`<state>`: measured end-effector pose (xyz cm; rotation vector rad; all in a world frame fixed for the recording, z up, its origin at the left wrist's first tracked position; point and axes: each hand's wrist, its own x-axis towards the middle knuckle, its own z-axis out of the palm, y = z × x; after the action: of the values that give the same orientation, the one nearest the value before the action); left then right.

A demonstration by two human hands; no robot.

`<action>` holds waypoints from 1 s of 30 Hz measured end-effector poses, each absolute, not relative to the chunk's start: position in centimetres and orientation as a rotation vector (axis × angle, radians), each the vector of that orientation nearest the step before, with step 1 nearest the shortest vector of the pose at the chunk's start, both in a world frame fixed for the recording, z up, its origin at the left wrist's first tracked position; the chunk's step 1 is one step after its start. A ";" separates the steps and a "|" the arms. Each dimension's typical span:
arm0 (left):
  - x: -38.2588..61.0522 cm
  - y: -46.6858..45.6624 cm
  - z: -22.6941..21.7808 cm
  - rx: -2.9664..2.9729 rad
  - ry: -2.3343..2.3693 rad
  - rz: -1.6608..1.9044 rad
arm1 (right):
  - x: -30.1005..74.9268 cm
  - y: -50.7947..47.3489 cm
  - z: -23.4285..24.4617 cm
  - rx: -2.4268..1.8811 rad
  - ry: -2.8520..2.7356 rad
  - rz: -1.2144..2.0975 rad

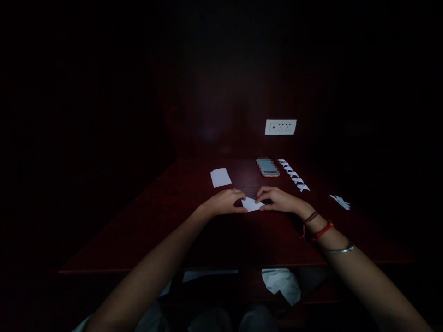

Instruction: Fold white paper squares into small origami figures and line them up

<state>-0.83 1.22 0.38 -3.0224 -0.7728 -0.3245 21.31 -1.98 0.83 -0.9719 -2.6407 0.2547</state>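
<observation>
A small piece of white paper (252, 204) lies on the dark red table (207, 240) in front of me. My left hand (225, 202) rests on the table at the paper's left edge, fingers curled and pinching it. My right hand (279, 199) presses on the paper's right edge with bent fingers. Red and dark bands and a metal bangle circle my right wrist.
A small stack of white paper squares (220, 177) lies at the back left. A phone (267, 167) lies behind my hands, a row of several folded white paper shapes (294, 175) to its right, more (341, 201) at the far right. A white wall socket (280, 127) sits behind. The room is dark.
</observation>
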 end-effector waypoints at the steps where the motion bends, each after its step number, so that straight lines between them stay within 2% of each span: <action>1: -0.8 1.2 0.3 -3.020 -0.767 -0.325 | 21.2 -1.9 0.6 -0.969 -2.648 0.229; 22: -0.7 1.4 -0.2 -2.989 -0.682 -0.343 | 20.3 -2.0 0.5 -0.907 -2.659 -0.182; 26: -0.3 0.9 0.1 -2.997 -0.659 -0.483 | 20.0 -2.1 0.8 -0.950 -2.526 -0.242; 30: 0.3 0.7 0.1 -2.940 -0.734 -0.776 | 20.1 -2.1 1.0 -0.976 -2.412 -0.222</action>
<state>0.34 0.71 0.07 -2.9397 -0.7340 -0.7765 20.06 -2.07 0.99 -0.9762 -2.4117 -0.2221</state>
